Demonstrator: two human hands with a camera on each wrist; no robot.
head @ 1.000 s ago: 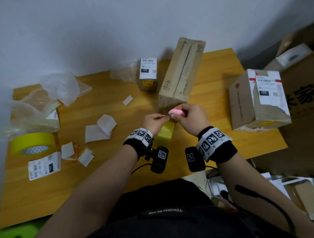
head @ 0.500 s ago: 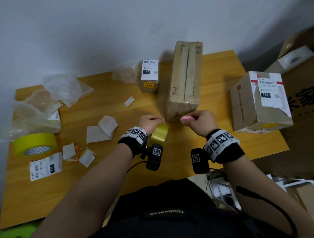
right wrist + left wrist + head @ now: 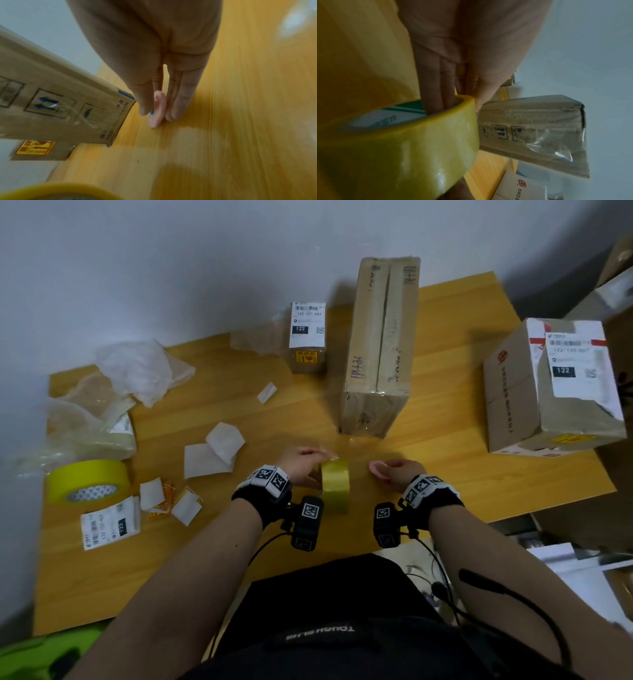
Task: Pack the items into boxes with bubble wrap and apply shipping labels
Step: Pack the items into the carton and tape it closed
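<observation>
Shirt hem (image 3: 320, 632): black, nearest the camera, with white lettering that reads upside down as "TOUGH SLIMS" or close to it; too blurred to be sure.
Left hand (image 3: 301, 465): fingers (image 3: 435, 86) hooked down inside the core of the yellow tape roll (image 3: 335, 486), thumb outside it; this grip holds the roll standing on edge on the worktop (image 3: 239, 546).
Roll core: white inner liner with green stripes and grey print in the left wrist view; print unreadable.
Right hand (image 3: 399, 470): thumb and fingertips (image 3: 178, 108) pinch a small flat pink tool (image 3: 157, 109), its lower edge at the wood; a small teal mark shows on its face.
Long box (image 3: 380, 344): just beyond both hands, lying flat, clear tape over its near end; handwriting in black marker on top, not legible. Blue handling arrows printed on the end face.
Loose shipping label (image 3: 110, 523): near left corner, barcode and a black tab reading "122".
Second tape roll (image 3: 87, 480): larger, yellow, lying flat at the left beside paper scraps (image 3: 214, 451).
Bubble wrap (image 3: 137, 369): crumpled at the far left.
Small box (image 3: 307, 337): at the back by the wall, label reading "122-122-007" and "122"; yellow and red sticker below.
Right box (image 3: 551, 386): far right edge, label with "122", red characters down its side.
</observation>
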